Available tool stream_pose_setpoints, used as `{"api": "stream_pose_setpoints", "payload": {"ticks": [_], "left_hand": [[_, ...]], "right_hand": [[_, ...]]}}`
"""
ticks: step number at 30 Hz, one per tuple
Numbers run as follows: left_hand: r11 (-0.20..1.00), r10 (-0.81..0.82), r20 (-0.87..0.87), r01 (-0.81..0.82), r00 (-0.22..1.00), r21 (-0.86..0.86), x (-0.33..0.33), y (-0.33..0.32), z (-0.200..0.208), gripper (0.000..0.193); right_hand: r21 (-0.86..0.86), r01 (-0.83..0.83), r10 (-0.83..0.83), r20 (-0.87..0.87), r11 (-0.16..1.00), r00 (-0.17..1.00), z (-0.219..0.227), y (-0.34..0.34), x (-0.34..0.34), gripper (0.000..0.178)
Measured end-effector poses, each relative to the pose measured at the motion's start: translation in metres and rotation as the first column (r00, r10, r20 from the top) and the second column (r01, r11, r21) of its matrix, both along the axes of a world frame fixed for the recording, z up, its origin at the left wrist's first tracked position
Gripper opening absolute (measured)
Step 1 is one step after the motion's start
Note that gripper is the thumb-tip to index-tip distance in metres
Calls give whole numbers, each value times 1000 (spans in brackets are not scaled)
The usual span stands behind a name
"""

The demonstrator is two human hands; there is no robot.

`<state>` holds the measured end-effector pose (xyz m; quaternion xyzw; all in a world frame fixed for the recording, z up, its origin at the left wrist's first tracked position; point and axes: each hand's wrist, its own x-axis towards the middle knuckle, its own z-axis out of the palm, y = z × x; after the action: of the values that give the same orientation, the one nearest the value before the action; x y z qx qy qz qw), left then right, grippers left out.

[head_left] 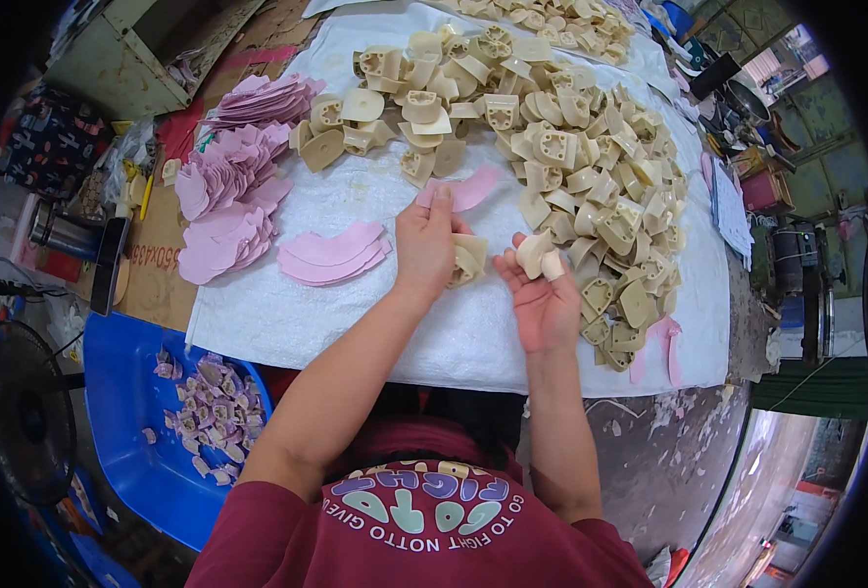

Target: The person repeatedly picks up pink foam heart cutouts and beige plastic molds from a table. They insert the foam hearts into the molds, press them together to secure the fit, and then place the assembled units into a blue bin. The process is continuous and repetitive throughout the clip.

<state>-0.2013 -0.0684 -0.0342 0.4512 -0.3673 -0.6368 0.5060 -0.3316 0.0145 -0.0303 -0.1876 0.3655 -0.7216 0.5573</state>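
My left hand pinches a curved pink cut piece of thin sheet material between thumb and fingers, above the white woven cloth. Palm up, my right hand holds a beige plastic shoe heel between its thumb and fingers. The thumb has a pale wrap on it. Another beige heel lies on the cloth just right of my left hand, partly hidden by it. Several curved pink pieces are fanned out to the left of that hand.
A large heap of beige heels spreads over the far and right parts of the cloth. Stacks of pink pieces stand at the left. Below them, a blue tub holds pink-covered heels. A black fan is at far left.
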Motion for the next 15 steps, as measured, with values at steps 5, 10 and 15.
{"api": "stream_pose_setpoints", "payload": {"ticks": [5,10,15], "left_hand": [[996,-86,-90,86,992,-2,10,-1,-14,48],[988,-10,-190,39,982,150,12,4,5,50],[932,12,-376,126,927,341,14,16,27,49]], "right_hand": [[-92,90,-118,-928,992,353,20,-6,16,41],[-264,16,-262,-963,964,-67,33,8,28,50],[-128,-140,-110,-986,982,126,28,17,41,50]]}}
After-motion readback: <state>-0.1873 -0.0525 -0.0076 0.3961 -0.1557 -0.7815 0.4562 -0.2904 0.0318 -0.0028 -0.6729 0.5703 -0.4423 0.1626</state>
